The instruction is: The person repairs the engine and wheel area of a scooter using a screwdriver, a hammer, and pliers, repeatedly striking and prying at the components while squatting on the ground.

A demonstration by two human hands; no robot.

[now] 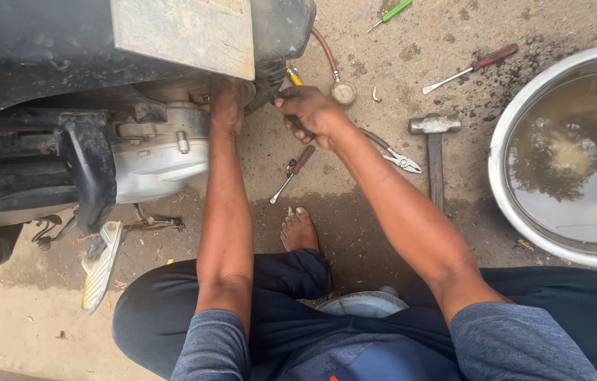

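The scooter [101, 92] is cut off by the top and left edges, and its black bodywork and a pale metal plate [184, 34] hide most of the wheel area. The left hand [226, 106] reaches up under that plate against the silver engine casing [161, 152]; its fingertips are out of sight, so I cannot tell whether it grasps anything. The right hand [312, 111] is clenched around a dark tool handle [281, 95] that points toward the scooter's underside, its working end hidden in shadow. On the gritty, oil-stained ground [397, 63] lie a hammer [434, 152] with a steel head and wooden shaft, pliers [401, 159] partly covered by the right forearm, 2 red-handled screwdrivers [471, 68] [293, 173], a green-handled screwdriver [392, 13] and a hose with a round gauge [343, 92]. A wide metal basin [517, 219] of murky water is cut by the right edge. A bare foot [300, 229] rests on the ground between the arms.
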